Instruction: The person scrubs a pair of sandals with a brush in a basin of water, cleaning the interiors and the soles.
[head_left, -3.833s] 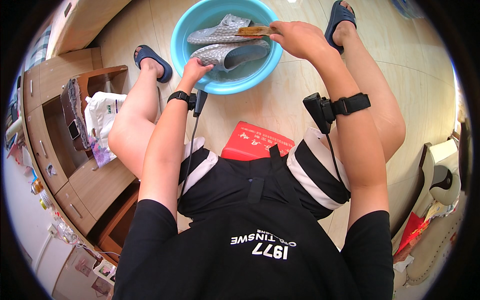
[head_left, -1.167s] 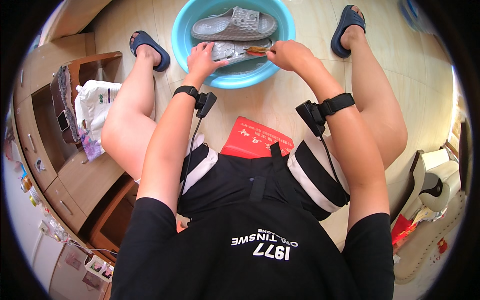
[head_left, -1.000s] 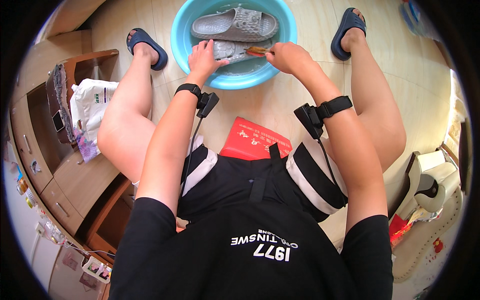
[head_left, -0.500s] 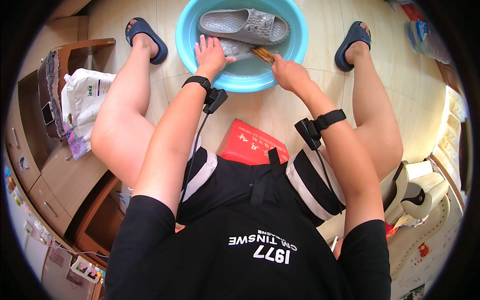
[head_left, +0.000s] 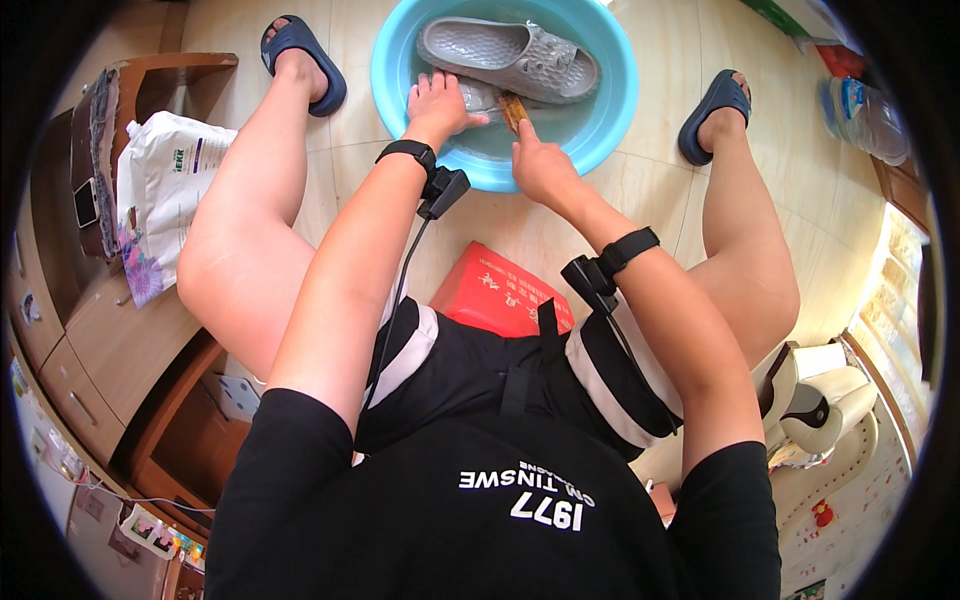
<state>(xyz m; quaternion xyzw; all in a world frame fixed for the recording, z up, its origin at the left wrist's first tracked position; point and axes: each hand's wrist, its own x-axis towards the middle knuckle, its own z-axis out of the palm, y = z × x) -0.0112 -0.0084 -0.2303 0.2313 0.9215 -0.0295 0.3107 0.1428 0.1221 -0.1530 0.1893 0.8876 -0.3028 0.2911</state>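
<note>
A light-blue basin [head_left: 383,85] of water stands on the floor between my feet. One grey slipper [head_left: 475,48] lies in its far part, sole down. Nearer me is a second grey slipper [head_left: 480,94], partly hidden by my left hand and the first slipper. My left hand [head_left: 440,106] rests on this nearer slipper with its fingers spread. My right hand [head_left: 545,163] is closed round the near end of a wooden scrub brush [head_left: 512,108]. The brush's far end meets the nearer slipper; its bristles are hidden.
A red box [head_left: 500,290] sits on the floor between my thighs. At left, a white plastic bag [head_left: 170,180] hangs by wooden drawers [head_left: 95,400]. Clear plastic bottles [head_left: 870,125] stand at far right, and a cream chair-like piece [head_left: 830,405] is near my right elbow.
The brush has swung more upright, and my right hand has moved left and nearer to me. My left hand stays on the nearer slipper. The whole view has shifted a little.
</note>
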